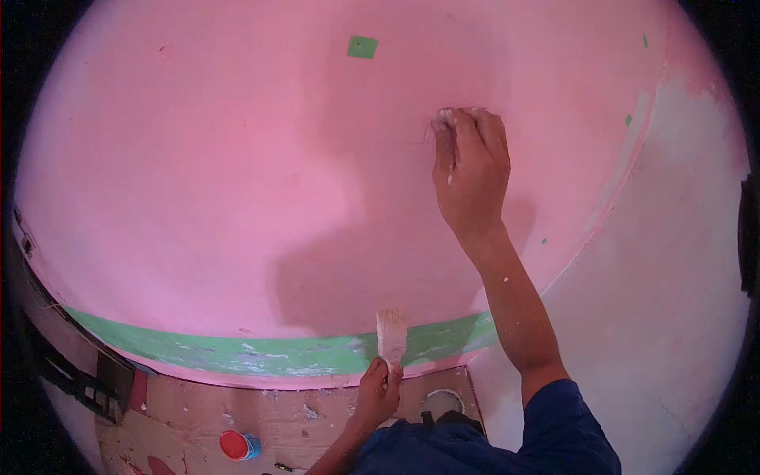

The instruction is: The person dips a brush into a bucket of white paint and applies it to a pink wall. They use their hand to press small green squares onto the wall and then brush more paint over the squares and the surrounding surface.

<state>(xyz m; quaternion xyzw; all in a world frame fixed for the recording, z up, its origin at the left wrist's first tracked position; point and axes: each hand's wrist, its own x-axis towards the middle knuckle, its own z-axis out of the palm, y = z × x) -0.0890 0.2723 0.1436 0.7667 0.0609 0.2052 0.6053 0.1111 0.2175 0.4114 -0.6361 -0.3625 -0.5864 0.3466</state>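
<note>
A pink wall [206,174] fills most of the head view. My right hand [475,170] is raised against it, fingers bunched together at the surface beside a few thin dark marks. Whatever is between those fingertips, if anything, I cannot make out; whitish smears show there. Low in front of me, my left hand [378,396] grips a paintbrush [392,336] by its handle, bristles upward. Behind the brush runs a green band [277,356] with scuffed, pale patches along the wall's base. A small green patch [362,47] shows higher up, left of my right hand.
A small blue tub with a red top [239,446] stands on the stained floor [190,408]. Near my body sits a round pale container [443,402]. To the right, a whitish wall [617,340] meets the pink one at a corner. A dark object [87,388] lies at far left.
</note>
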